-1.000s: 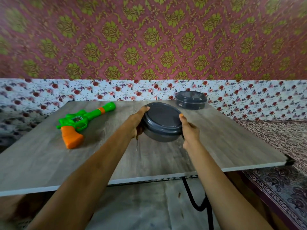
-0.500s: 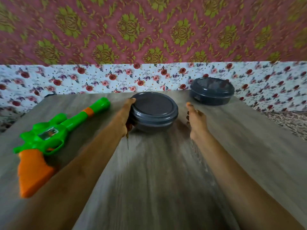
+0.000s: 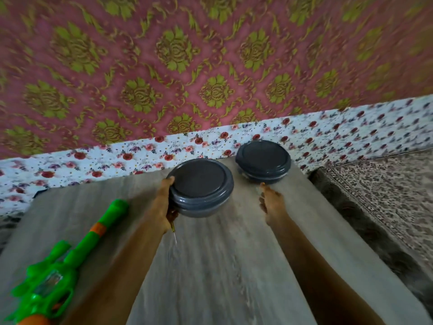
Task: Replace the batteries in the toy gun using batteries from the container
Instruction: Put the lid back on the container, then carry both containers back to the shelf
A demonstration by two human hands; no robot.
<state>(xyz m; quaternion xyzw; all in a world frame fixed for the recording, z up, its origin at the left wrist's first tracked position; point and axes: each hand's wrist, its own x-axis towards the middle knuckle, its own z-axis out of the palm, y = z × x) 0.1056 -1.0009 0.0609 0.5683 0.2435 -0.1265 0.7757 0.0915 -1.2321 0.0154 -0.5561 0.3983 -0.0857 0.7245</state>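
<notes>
Two dark lidded containers stand at the far edge of the worktop [image 3: 210,266]; the nearer container [image 3: 202,187] is held by the left hand [image 3: 164,205], fingers wrapped on its side. Lid removal is judged the next need. The right hand [image 3: 271,205] is stretched forward, empty, fingers loosely extended. The toy gun [image 3: 68,261] lies untouched at the left.

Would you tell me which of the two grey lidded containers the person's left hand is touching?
The nearer container, left of the pair: the left hand grips its side. The far container by the wall is untouched.
</notes>
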